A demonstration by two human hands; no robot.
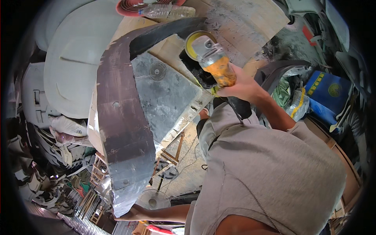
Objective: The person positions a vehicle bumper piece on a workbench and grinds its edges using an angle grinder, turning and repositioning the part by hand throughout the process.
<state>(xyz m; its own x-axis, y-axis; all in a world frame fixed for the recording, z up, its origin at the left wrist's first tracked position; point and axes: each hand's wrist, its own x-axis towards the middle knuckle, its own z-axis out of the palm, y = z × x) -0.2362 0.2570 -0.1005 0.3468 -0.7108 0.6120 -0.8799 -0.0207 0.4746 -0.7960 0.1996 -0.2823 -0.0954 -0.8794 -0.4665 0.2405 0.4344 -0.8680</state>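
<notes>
A long curved bumper (pixel 123 102), dark purplish-brown with scuffed grey and black areas, arcs across the work surface. At its near end my left hand (pixel 132 213) is closed on the edge, its fingers partly hidden beneath the panel. My right hand (pixel 241 84) is wrapped round the orange body of an angle grinder (pixel 219 64). The grinder has a silver head and a round yellow disc (pixel 192 44). That disc lies over the black far part of the bumper; whether they touch I cannot tell.
Under the bumper is a grey-smeared board (pixel 168 92). Beyond it are a clear plastic bottle (pixel 170 11) and a red-rimmed round fan (pixel 131 8). Pale panels (pixel 78 58) stack up on the left. A blue box (pixel 328 91) and plastic bags stand on the right. A cable crosses the floor.
</notes>
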